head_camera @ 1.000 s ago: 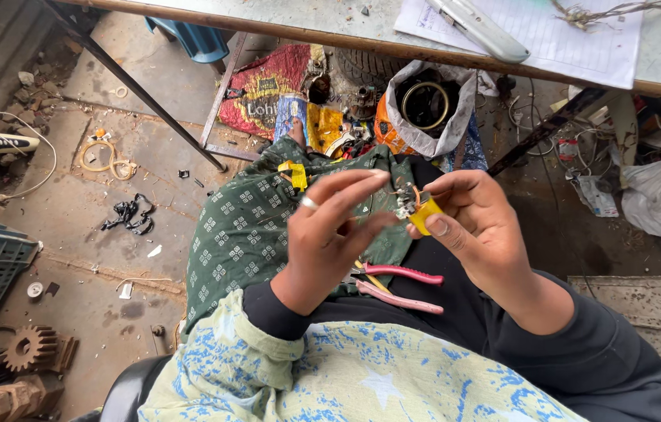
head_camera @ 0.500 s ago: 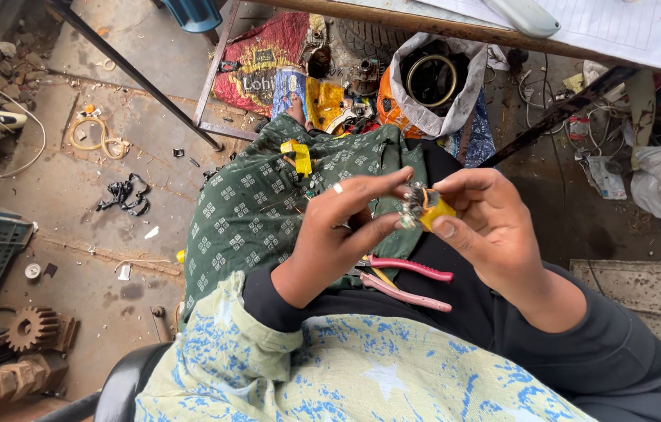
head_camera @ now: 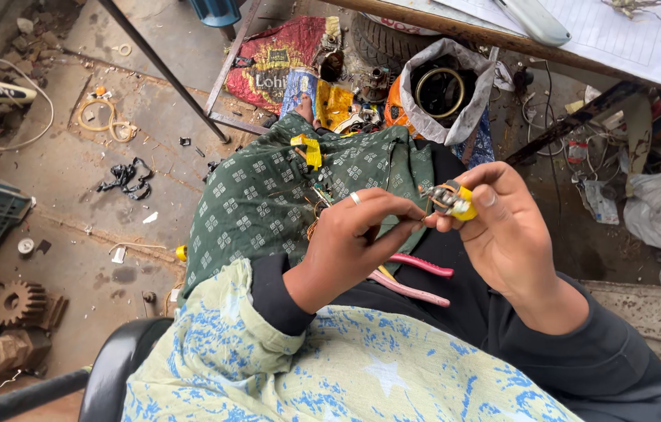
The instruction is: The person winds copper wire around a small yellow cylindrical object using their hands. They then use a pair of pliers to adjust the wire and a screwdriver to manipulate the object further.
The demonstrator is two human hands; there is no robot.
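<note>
The fingers of the right hand (head_camera: pixel 506 234) pinch a small yellow part with metal fittings (head_camera: pixel 451 200), thumb on the near side and forefinger curled over the top, just right of the frame's centre. The left hand (head_camera: pixel 354 238), a ring on one finger, brings its thumb and forefinger tips together at the left edge of the same part; whether they grip a wire there or only touch the metal is too small to tell. Both hands hover above the lap.

Under them, across the dark trousers, lie pink-handled pliers (head_camera: pixel 416 275), partly hidden by the left hand. A green patterned cloth (head_camera: pixel 268 203) covers the left of the lap, with a yellow piece (head_camera: pixel 309 148) on its upper edge. Higher in the frame, on the ground, a grey bag (head_camera: pixel 455 109) stands open with a ring inside, beside a red printed sack (head_camera: pixel 276 62). A table edge with a sheet of paper (head_camera: pixel 627 35) crosses the upper right corner. At the lower left, a rusty gear (head_camera: pixel 18 301) rests on the dirt floor.
</note>
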